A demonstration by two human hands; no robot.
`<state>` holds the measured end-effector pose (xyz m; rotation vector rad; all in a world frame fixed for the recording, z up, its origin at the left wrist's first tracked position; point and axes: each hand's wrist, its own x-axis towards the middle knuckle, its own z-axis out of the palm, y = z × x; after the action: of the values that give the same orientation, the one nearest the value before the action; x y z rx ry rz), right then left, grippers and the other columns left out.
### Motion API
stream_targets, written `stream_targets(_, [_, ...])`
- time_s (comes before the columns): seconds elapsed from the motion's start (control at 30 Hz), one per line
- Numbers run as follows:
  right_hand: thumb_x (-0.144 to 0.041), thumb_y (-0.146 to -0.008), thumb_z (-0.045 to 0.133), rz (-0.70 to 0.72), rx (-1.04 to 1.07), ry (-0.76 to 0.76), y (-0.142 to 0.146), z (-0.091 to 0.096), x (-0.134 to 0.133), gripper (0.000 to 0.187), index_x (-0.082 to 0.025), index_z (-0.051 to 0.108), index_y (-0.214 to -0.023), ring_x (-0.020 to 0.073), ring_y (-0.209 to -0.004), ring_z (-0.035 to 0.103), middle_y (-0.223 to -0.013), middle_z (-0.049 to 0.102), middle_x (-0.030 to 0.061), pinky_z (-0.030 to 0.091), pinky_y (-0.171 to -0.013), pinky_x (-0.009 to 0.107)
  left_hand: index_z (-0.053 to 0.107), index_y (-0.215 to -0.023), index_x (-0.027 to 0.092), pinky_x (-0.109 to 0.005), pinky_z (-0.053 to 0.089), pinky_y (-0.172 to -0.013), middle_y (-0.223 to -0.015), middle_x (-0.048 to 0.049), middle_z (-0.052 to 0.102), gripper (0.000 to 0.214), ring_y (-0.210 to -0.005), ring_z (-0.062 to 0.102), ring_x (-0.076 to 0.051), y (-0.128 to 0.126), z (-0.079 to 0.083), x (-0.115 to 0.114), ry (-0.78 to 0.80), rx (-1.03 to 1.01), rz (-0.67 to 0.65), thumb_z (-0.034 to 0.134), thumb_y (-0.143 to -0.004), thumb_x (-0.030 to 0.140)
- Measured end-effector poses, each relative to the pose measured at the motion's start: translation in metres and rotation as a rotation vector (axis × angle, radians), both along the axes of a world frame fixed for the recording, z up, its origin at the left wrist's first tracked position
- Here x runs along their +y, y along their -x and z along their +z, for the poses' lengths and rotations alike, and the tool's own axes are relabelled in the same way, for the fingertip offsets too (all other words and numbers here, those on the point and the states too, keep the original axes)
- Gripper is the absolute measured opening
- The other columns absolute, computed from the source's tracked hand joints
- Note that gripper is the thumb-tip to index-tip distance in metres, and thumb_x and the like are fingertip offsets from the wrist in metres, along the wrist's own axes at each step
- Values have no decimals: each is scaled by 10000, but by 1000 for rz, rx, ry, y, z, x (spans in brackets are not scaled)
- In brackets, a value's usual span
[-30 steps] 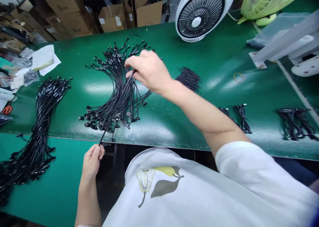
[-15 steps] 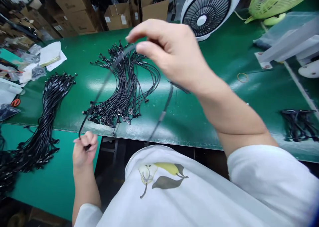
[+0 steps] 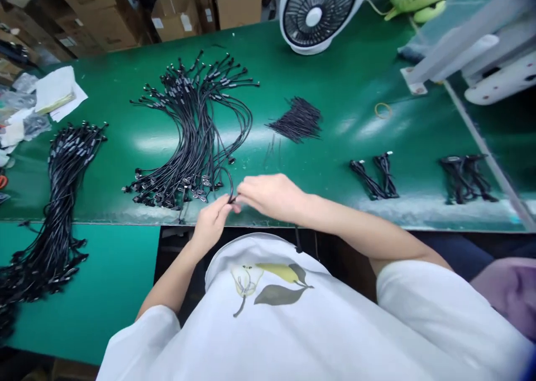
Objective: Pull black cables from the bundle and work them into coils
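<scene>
At the table's front edge my two hands meet on one black cable (image 3: 230, 179), which loops up between them. My left hand (image 3: 211, 220) is closed with thumb and fingers pinching it. My right hand (image 3: 274, 196) is closed too, its fingertips gripping the cable right beside the left ones. A dark end hangs below my right wrist. Just beyond my hands lies a large spread of black cables (image 3: 190, 130) with connectors at both ends. Farther right is a pile of thin black ties (image 3: 297, 120).
Another long cable bundle (image 3: 65, 186) lies at left, across two green surfaces. Two coiled cables (image 3: 374, 177) and more coiled cables (image 3: 467, 177) rest at right. A white fan (image 3: 314, 17) stands at the back, with a grey metal bracket (image 3: 456, 35) far right. Part of a person (image 3: 506, 292) shows lower right.
My right hand has come down from above the cables to the table edge. My left hand has moved right to meet it. The stretched cable is now gathered in a small loop.
</scene>
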<state>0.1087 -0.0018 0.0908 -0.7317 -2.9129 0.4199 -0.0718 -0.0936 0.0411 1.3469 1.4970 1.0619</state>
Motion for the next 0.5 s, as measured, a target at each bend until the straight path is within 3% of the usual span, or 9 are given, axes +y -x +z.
stream_targets(0.1, [-380, -954, 513, -67, 61, 102, -17, 1, 32, 249, -177, 653, -911, 165, -786, 618, -898, 694, 48, 329, -596, 252, 690, -903, 162, -249, 481, -579, -521, 50, 424, 334, -468, 416, -83, -3, 2, 6, 211, -317, -93, 573, -889, 475])
stream_targets(0.17, [-367, -949, 514, -58, 121, 199, -37, -9, 49, 226, -196, 661, -926, 162, -825, 625, -931, 697, 32, 388, -665, 253, 671, -850, 134, -181, 363, -437, -497, 88, 296, 346, -397, 253, -38, 7, 6, 7, 344, -578, -124, 630, -852, 477])
stream_targets(0.27, [-369, -956, 470, -68, 195, 274, -63, -29, 63, 250, -220, 667, -997, 164, -889, 635, -1003, 694, 33, 439, -749, 268, 658, -854, 111, -143, 284, -367, -494, 109, 242, 333, -360, 154, -9, 24, 12, 6, 464, -823, -167, 697, -809, 439])
stream_targets(0.4, [-391, -948, 453, -161, 217, 202, -85, -57, 69, 291, -226, 678, -1028, 177, -899, 648, -991, 709, 44, 459, -751, 282, 661, -884, 105, -116, 238, -338, -501, 112, 214, 302, -345, 123, 0, 45, 15, 1, 367, -953, -42, 724, -794, 386])
stream_targets(0.5, [-382, -954, 418, -241, 226, 147, -97, -74, 73, 316, -243, 693, -1025, 184, -878, 662, -965, 726, 33, 471, -732, 293, 671, -962, 115, -130, 250, -358, -516, 104, 252, 343, -364, 145, -9, 59, 14, -1, 301, -846, 40, 705, -801, 416])
